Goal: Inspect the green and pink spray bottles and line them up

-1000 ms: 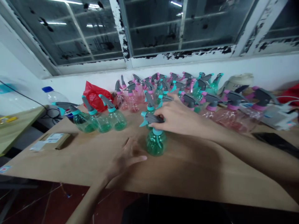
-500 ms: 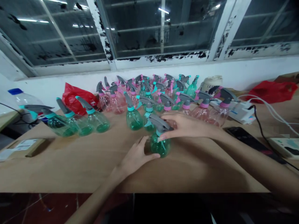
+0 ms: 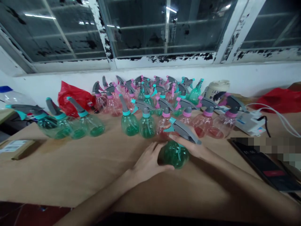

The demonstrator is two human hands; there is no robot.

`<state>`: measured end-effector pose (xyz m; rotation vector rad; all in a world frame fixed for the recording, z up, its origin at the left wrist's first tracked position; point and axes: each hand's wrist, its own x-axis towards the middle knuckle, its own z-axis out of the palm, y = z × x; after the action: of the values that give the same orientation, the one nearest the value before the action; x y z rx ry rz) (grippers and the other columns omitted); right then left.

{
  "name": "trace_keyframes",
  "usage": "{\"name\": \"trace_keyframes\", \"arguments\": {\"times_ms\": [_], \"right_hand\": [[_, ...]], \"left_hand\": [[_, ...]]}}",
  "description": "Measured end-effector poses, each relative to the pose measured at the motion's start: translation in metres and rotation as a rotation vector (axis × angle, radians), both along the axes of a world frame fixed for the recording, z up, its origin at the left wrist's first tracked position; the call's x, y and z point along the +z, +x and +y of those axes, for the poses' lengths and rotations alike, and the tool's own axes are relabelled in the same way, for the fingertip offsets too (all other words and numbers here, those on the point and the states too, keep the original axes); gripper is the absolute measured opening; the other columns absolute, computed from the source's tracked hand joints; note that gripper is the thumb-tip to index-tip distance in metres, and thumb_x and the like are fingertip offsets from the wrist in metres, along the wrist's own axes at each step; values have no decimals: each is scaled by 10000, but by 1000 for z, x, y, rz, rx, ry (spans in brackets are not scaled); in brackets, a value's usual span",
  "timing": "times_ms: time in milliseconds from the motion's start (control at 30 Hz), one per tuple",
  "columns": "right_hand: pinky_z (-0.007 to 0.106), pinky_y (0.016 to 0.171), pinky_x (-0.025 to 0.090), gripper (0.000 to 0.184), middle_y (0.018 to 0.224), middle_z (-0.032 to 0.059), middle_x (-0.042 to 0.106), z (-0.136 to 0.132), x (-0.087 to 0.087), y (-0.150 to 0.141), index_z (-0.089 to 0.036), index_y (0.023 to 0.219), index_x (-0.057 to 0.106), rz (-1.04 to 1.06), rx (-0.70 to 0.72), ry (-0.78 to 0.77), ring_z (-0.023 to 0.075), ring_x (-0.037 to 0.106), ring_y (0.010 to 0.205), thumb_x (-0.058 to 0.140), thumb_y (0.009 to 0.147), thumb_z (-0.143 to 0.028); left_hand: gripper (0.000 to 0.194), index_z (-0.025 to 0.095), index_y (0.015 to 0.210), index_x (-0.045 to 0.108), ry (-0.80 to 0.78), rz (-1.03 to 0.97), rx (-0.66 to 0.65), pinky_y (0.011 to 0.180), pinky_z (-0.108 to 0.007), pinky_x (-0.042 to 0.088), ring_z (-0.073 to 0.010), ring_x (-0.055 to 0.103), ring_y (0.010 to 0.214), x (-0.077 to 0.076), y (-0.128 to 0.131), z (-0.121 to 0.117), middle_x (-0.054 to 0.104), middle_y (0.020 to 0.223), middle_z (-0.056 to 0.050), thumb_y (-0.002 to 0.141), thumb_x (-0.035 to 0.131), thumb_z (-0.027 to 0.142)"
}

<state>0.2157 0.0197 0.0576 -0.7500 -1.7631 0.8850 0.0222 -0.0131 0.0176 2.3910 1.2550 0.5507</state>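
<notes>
A green spray bottle point(image 3: 175, 154) with a grey and teal trigger head sits between my two hands near the middle of the brown table point(image 3: 70, 169). My left hand point(image 3: 148, 163) cups the bottle's round body from the left. My right hand point(image 3: 190, 147) wraps the neck under the trigger head from behind and the right. The bottle leans a little toward the right.
Several green and pink spray bottles point(image 3: 145, 103) crowd the back of the table under the window. Three green ones point(image 3: 68, 124) stand at the left beside a red bag point(image 3: 72, 97). A black phone point(image 3: 265, 166), a power strip point(image 3: 249, 122) and a small carton point(image 3: 16, 147) lie around.
The green bottle has come nearer to me from the group. My left hand moved from the bare tabletop onto its body, and my right hand shifted from the trigger head to the neck.
</notes>
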Motion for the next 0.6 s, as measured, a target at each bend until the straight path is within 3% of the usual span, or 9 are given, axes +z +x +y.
{"name": "trace_keyframes", "arguments": {"times_ms": [133, 267, 367, 600], "right_hand": [[378, 812, 494, 309, 975, 21, 657, 8, -3, 0, -276, 1070, 632, -44, 1, 34, 199, 619, 835, 580, 781, -181], [317, 660, 464, 330, 781, -23, 597, 14, -5, -3, -280, 1000, 626, -69, -27, 134, 151, 547, 632, 552, 724, -114], [307, 623, 436, 271, 713, -30, 544, 17, -3, -5, -262, 922, 615, -86, -42, 158, 151, 520, 619, 538, 706, -116], [399, 856, 426, 95, 773, -7, 579, 17, 5, -5, -242, 843, 574, -113, -58, 187, 197, 560, 815, 552, 770, -184]], "left_hand": [[749, 178, 1344, 406, 114, 166, -73, 1046, -512, 330, -320, 430, 1270, -10, -17, 7, 490, 1358, -139, 753, 719, 515], [696, 155, 1358, 412, 143, 249, -93, 1054, -480, 341, -297, 410, 1298, -16, -30, 9, 470, 1393, -140, 820, 640, 534], [686, 146, 1382, 396, 157, 275, -80, 1063, -471, 340, -289, 392, 1318, -18, -33, 10, 437, 1429, -139, 848, 605, 523], [671, 123, 1403, 385, 195, 309, -110, 1096, -455, 310, -282, 317, 1371, -23, -38, 9, 346, 1492, -147, 877, 565, 500]]}}
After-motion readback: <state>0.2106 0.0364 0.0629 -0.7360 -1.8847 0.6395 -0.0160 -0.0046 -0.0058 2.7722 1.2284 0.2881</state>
